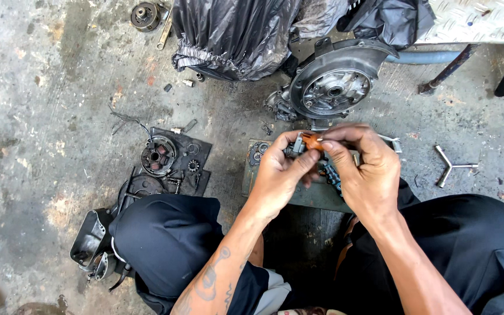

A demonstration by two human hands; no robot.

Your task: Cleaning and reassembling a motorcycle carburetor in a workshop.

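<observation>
Left hand grips small grey metal part; right hand pinches orange plastic piece against it. Held up close over the green tray, near the grey engine casing.

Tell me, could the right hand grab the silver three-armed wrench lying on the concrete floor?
Probably yes: the silver three-armed wrench lies in the open on the concrete floor, just beside the right hand. But that hand is busy pinching a small orange part.

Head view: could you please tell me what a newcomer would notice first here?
Both hands meet at centre: the left hand and right hand pinch a small orange part between their fingertips. Just beyond them lies a round grey engine casing on the stained concrete floor, under a black plastic bag. A coil plate rests on a dark mat at the left.
</observation>
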